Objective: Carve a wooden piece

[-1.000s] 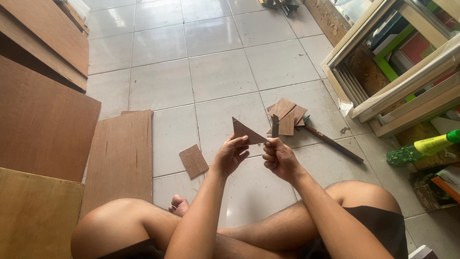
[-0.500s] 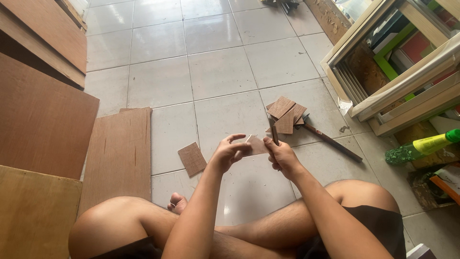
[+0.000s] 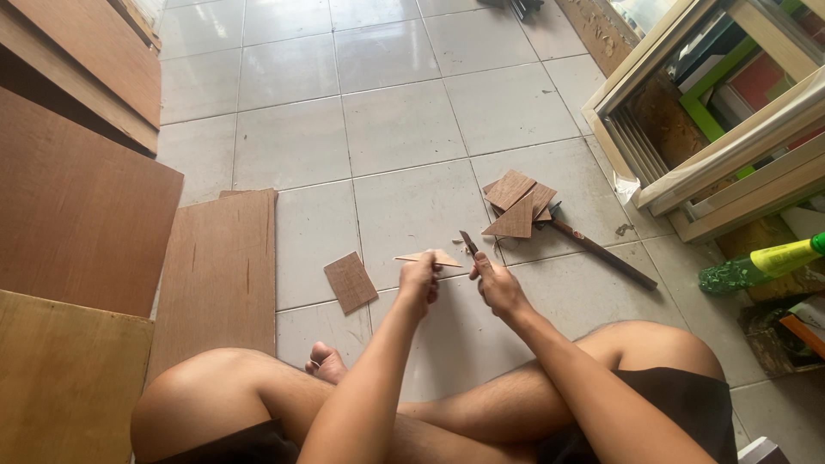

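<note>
- The triangular wood piece (image 3: 430, 257), whose broad dark face showed a second ago, now lies flat, pale edge toward the camera.
- The left hand (image 3: 418, 279) has shifted its grip and pinches the piece from below.
- The right hand (image 3: 497, 283) now has a thin blade (image 3: 468, 242) up, just right of the piece.

**What the view leaves unclear**

The left hand (image 3: 419, 282) covers the near end of the thin wooden piece (image 3: 430, 257). The tool (image 3: 469, 243) in the right hand (image 3: 497, 286) is too small to identify. Picture edges crop the frames (image 3: 730, 137) and boards (image 3: 77, 206).
</note>
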